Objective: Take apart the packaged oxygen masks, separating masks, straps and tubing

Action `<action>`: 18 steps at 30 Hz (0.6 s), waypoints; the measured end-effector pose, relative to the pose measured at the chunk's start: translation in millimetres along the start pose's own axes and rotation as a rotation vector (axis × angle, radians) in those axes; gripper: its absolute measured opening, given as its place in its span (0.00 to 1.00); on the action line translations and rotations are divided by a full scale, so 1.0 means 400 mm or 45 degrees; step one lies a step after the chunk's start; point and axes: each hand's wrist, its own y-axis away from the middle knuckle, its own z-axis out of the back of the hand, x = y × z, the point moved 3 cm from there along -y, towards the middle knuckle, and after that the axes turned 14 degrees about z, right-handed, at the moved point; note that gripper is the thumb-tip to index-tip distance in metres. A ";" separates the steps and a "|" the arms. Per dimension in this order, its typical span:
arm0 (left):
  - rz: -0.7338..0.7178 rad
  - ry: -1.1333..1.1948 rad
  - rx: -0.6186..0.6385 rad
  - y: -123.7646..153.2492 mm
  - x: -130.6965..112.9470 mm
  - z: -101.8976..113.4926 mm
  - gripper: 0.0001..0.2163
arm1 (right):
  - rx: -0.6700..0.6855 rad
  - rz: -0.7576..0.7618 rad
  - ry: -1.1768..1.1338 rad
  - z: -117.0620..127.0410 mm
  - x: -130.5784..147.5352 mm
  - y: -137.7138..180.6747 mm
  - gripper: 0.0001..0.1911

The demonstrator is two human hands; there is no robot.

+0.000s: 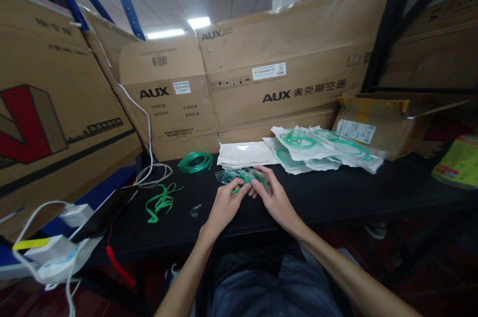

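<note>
Between left hand (pixel 224 206) and right hand (pixel 275 198), clear mask (pixel 239 176)

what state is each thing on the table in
clear mask, held by both hands
left hand, gripping the clear mask
right hand, gripping the clear mask
green tubing, coiled, unbagged
green strap, loose, crumpled
bagged tubing, piled overlapping
white bags, flat, stacked
phone, screen dark

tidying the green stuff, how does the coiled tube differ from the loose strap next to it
The coiled tube is wound in a neat ring; the loose strap lies tangled. The tube sits farther back, the strap nearer the edge. Both are green, on the black table.
</note>
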 end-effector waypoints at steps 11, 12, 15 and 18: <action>0.014 -0.011 -0.054 0.004 0.002 0.004 0.14 | 0.117 0.158 0.333 -0.005 -0.002 -0.003 0.08; 0.007 -0.010 -0.045 0.005 0.000 0.003 0.14 | 0.132 0.195 0.367 -0.005 0.002 -0.004 0.08; -0.017 -0.013 -0.017 0.007 -0.004 0.000 0.13 | 0.146 0.219 0.390 -0.006 0.009 -0.006 0.12; -0.048 -0.026 0.036 0.011 -0.008 -0.005 0.13 | 0.106 0.176 0.413 -0.001 0.005 -0.006 0.16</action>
